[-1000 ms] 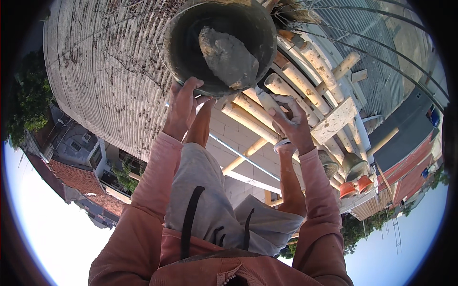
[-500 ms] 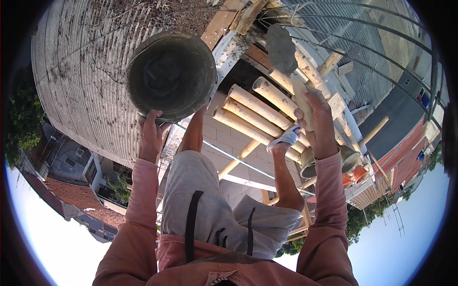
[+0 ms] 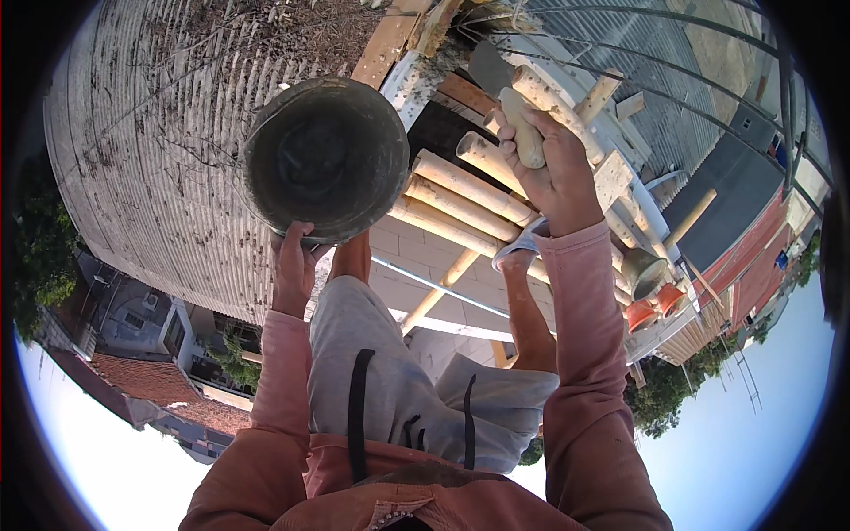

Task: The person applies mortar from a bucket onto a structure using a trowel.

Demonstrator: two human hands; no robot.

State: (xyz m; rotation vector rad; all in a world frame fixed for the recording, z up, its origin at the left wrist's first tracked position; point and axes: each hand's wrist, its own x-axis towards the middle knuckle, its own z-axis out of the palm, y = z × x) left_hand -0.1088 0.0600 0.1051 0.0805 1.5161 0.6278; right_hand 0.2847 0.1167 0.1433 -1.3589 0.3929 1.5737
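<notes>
My left hand [image 3: 292,261] grips the near rim of a dark round bucket [image 3: 323,159], whose inside shows only dark, wet grey residue. My right hand [image 3: 549,168] is closed on the pale wooden handle of a trowel [image 3: 487,66], its grey blade pointing away from me over the bamboo poles at the upper right. The blade's surface looks mostly bare. A foot in a white sandal [image 3: 513,252] rests among the bamboo poles [image 3: 469,181], below my right hand.
A corrugated roof [image 3: 150,159] spans the left. A wooden plank [image 3: 381,49] and long steel rods [image 3: 673,57] lie at the top. Several buckets, grey [image 3: 642,270] and orange [image 3: 670,299], stand at the right by the poles. Rooftops and trees appear beyond the edge.
The trowel, earlier over the bucket with a lump of grey mortar, has moved right and up and no longer shows that lump. The bucket has shifted down and left since a second ago.
</notes>
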